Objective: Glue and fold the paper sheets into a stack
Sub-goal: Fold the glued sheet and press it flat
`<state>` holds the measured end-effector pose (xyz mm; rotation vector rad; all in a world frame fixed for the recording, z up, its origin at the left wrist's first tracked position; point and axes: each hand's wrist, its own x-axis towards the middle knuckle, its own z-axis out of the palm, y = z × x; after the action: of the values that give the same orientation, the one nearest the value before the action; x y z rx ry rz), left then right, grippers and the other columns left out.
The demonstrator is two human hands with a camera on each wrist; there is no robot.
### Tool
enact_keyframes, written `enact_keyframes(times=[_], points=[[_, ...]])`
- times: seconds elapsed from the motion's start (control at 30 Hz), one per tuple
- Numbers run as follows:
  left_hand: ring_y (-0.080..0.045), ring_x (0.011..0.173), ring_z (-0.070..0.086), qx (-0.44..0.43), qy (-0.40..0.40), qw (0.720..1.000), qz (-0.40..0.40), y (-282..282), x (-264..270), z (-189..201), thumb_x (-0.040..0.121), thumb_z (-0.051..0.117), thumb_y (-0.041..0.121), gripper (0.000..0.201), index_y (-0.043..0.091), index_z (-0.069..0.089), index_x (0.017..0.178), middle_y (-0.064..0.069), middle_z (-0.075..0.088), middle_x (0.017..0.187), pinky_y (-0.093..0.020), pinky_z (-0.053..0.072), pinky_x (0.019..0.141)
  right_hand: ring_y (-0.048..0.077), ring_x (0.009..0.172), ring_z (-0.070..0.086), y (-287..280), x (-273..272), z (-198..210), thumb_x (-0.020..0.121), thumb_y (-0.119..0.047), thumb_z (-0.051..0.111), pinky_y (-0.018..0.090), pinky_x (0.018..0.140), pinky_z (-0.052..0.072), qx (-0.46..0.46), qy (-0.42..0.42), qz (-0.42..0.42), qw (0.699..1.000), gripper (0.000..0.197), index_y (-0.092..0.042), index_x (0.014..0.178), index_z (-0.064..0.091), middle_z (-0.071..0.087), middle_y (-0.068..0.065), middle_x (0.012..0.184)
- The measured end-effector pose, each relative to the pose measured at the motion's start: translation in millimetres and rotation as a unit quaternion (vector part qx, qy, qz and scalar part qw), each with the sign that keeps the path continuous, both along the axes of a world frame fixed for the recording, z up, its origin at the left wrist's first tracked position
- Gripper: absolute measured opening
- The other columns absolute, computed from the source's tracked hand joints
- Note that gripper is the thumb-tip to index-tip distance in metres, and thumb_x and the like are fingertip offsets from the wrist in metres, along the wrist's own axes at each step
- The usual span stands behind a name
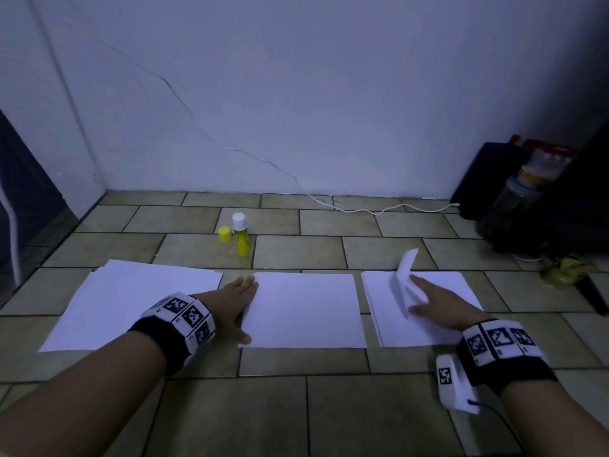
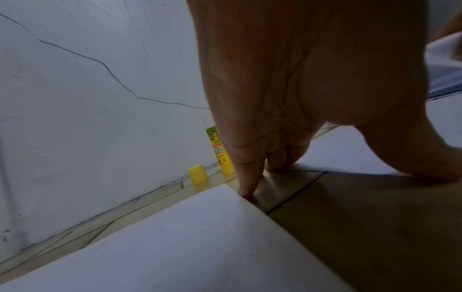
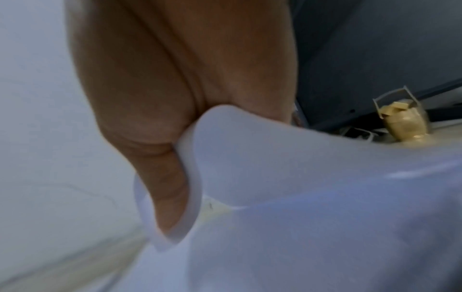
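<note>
Down on the tan tiled floor (image 1: 329,407), three lots of white paper lie in a row. The left hand (image 1: 235,306) rests spread out, fingers straight, gripping nothing. Its fingertips (image 2: 246,190) touch the tile in the gap between the loose pile of white sheets (image 1: 131,305) on the left and the single flat white sheet (image 1: 304,310) in the middle, thumb on that sheet's near edge, most likely to keep it from sliding.

Over to the right hand (image 1: 436,306): it has a folded white sheet (image 1: 403,278) standing up on edge above the white stack of finished sheets (image 1: 441,288). In the right wrist view the thumb (image 3: 165,177) curls against the bent paper (image 3: 250,158), so that is a pinch, though the other fingers are hidden behind it. Judging by the pose, this piece is about to be laid down on the stack and pressed flat.

Further back, the yellow-green glue stick (image 1: 241,237) stands upright with its white tip bared, its small yellow cap (image 1: 224,234) set just beside it, handy for the middle sheet, which looks next in line. A thin white cable (image 1: 362,211) trails along the foot of the wall.
</note>
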<state>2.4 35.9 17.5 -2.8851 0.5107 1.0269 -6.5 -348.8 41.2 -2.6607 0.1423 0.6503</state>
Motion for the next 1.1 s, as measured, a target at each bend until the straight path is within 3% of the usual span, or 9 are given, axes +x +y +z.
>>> enact_keyframes(times=[0.1, 0.17, 0.2, 0.3, 0.4, 0.73, 1.1], points=[[-0.02, 0.147, -0.015, -0.002, 0.001, 1.0, 0.002, -0.3, -0.6, -0.8, 0.086, 0.064, 0.051, 0.112, 0.009, -0.018, 0.15, -0.006, -0.023, 0.158, -0.035, 0.003, 0.121, 0.022, 0.141, 0.029, 28.0, -9.2, 30.3, 0.094, -0.018, 0.058, 0.03, 0.107, 0.028, 0.096, -0.105, -0.021, 0.99, 0.072, -0.021, 0.153, 0.016, 0.027, -0.002, 0.155], [-0.02, 0.147, -0.015, -0.002, 0.0, 1.0, 0.001, -0.3, -0.6, -1.7, 0.086, 0.063, 0.051, 0.112, 0.008, -0.019, 0.15, -0.006, -0.024, 0.158, -0.035, 0.003, 0.121, 0.019, 0.142, 0.026, 70.6, -17.4, 43.9, 0.093, -0.013, 0.058, 0.027, 0.109, 0.023, 0.161, -0.164, -0.001, 0.973, 0.071, -0.019, 0.151, 0.018, 0.027, -0.002, 0.154], [-0.02, 0.147, -0.015, -0.002, -0.002, 1.0, 0.001, -0.4, -0.8, -2.1, 0.086, 0.063, 0.052, 0.113, 0.008, -0.019, 0.15, -0.006, -0.024, 0.158, -0.035, 0.003, 0.121, 0.019, 0.144, 0.022, 93.6, -19.6, 44.0, 0.092, -0.014, 0.059, 0.03, 0.114, 0.019, 0.17, -0.166, 0.028, 0.971, 0.074, -0.019, 0.152, 0.016, 0.023, -0.001, 0.156], [-0.02, 0.147, -0.015, 0.002, -0.006, 1.0, 0.003, -0.8, -1.4, -1.7, 0.086, 0.062, 0.053, 0.112, 0.007, -0.018, 0.15, -0.007, -0.023, 0.158, -0.034, 0.003, 0.12, 0.023, 0.148, 0.003, 155.4, -21.3, 22.3, 0.094, -0.029, 0.056, 0.055, 0.116, 0.009, 0.125, -0.072, 0.084, 0.986, 0.082, -0.025, 0.153, -0.001, 0.002, 0.002, 0.161], [-0.021, 0.147, -0.015, 0.003, -0.008, 1.0, 0.005, -1.9, -1.7, -1.4, 0.086, 0.062, 0.053, 0.112, 0.006, -0.017, 0.15, -0.009, -0.023, 0.158, -0.034, 0.002, 0.119, 0.029, 0.147, -0.007, 193.0, -21.0, 3.6, 0.098, -0.037, 0.047, 0.063, 0.112, 0.005, 0.075, 0.004, 0.076, 0.994, 0.078, -0.027, 0.152, -0.008, -0.009, 0.005, 0.16], [-0.022, 0.147, -0.016, 0.003, -0.009, 1.0, 0.013, -3.8, -2.0, -3.0, 0.085, 0.061, 0.056, 0.114, 0.006, -0.018, 0.15, -0.009, -0.022, 0.158, -0.034, 0.001, 0.119, 0.031, 0.147, -0.007, 224.9, -12.5, -7.7, 0.096, -0.04, 0.05, 0.068, 0.11, 0.006, 0.074, 0.026, -0.045, 0.996, 0.078, -0.028, 0.152, -0.004, -0.005, 0.006, 0.16], [-0.023, 0.147, -0.016, 0.003, -0.006, 1.0, 0.013, -3.8, -0.8, -4.5, 0.084, 0.063, 0.056, 0.115, 0.006, -0.017, 0.15, -0.009, -0.022, 0.158, -0.036, 0.002, 0.12, 0.032, 0.146, -0.011, 233.1, -15.2, -11.2, 0.095, -0.042, 0.051, 0.069, 0.109, 0.003, 0.057, 0.025, -0.064, 0.996, 0.081, -0.029, 0.152, -0.005, -0.006, 0.007, 0.16]])
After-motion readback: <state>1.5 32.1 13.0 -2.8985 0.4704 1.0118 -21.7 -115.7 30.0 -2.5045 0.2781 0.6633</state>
